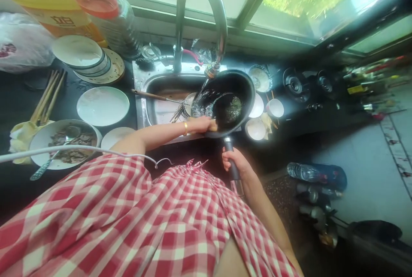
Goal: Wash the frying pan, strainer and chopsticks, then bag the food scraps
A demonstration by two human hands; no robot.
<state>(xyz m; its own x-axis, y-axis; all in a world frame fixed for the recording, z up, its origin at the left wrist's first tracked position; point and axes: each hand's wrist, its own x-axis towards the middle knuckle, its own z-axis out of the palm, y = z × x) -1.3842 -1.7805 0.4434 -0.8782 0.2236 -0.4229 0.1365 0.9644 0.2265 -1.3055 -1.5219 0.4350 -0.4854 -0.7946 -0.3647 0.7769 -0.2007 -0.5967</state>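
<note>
My right hand [236, 162] is wrapped round the dark handle of a black frying pan [246, 109], which is held over the right part of the sink [151, 109]. Water runs from the curved metal faucet [222, 32] into the pan and pools inside it. At the pan's near left rim, my left hand [202, 124], with a gold bracelet at the wrist, is closed on a small yellowish sponge [213, 125], mostly hidden by the fingers. A wire whisk [180, 112] and a long-handled utensil [149, 94] lie in or across the sink beside the left forearm.
Stacked bowls [79, 52], a white plate [103, 106] and a bowl of food with a spoon [69, 140] stand left. Small bowls [255, 129] sit right of the pan, before a gas stove [294, 84]. A white cable [96, 148] crosses in front.
</note>
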